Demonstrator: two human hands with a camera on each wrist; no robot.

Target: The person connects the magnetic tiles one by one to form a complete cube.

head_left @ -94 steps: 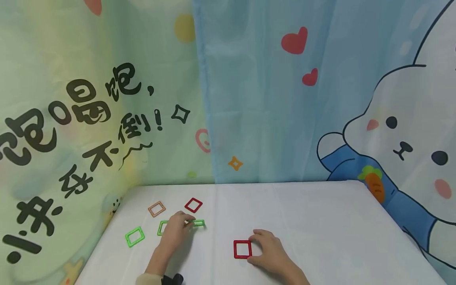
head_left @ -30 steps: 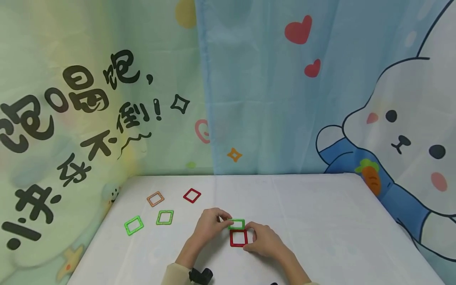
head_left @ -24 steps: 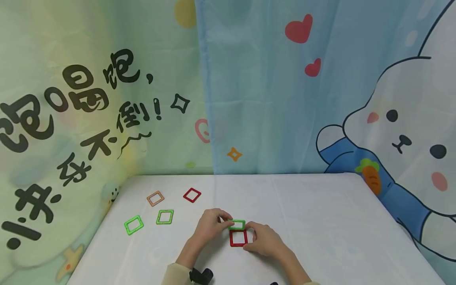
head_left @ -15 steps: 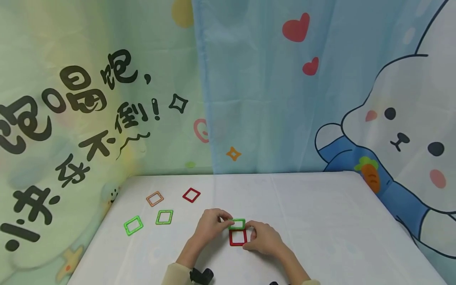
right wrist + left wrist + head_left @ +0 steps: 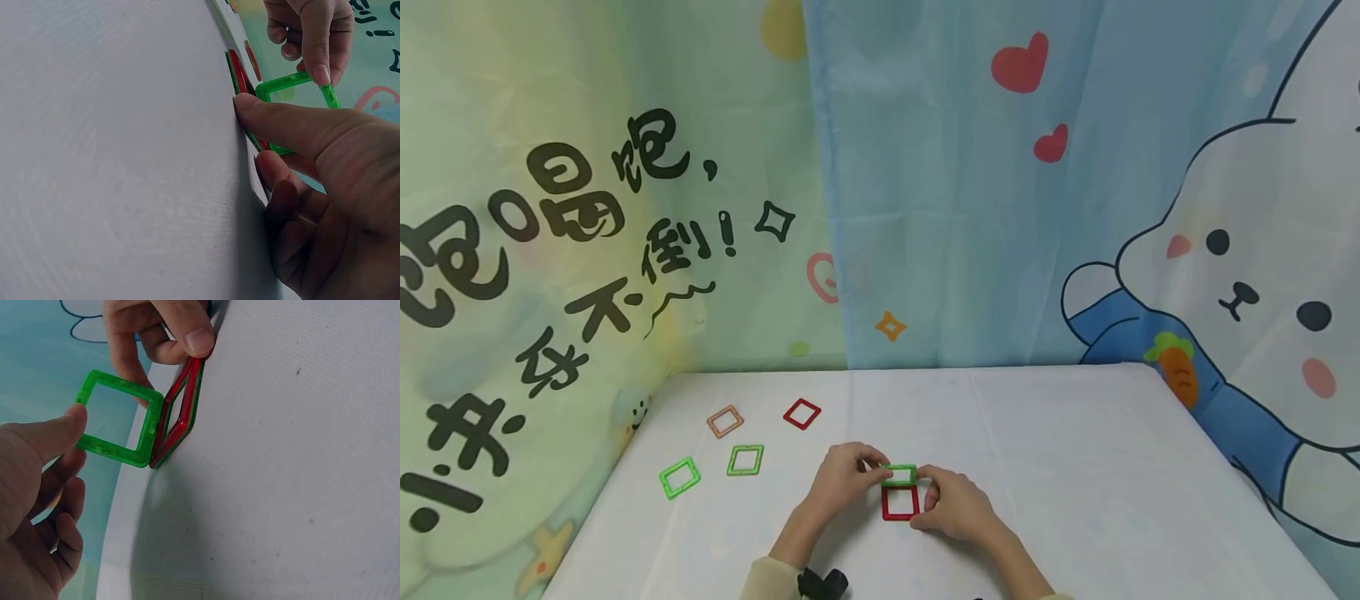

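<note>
Two square magnetic tiles meet between my hands. My left hand [image 5: 844, 477] pinches the left side of a green magnetic tile [image 5: 115, 454], which stands upright on the far edge of a red magnetic tile [image 5: 900, 517]. The red one lies flat on the white table, and a green layer shows along its underside in the left wrist view. With thumb and fingers, my right hand [image 5: 958, 504] grips the red tile at its right side. In the right wrist view my right thumb hides part of both tiles.
To the left on the white table [image 5: 1075, 467] lie an orange tile [image 5: 720, 412], another red tile [image 5: 792, 407], and two green tiles, one nearer the middle [image 5: 742, 473] and one farther left [image 5: 675, 467]. A printed curtain [image 5: 925, 250] hangs behind the table.
My left hand has carried the green tile rightward from beside the loose tiles to the red tile's far edge. Over the last second both hands have stayed nearly still.
</note>
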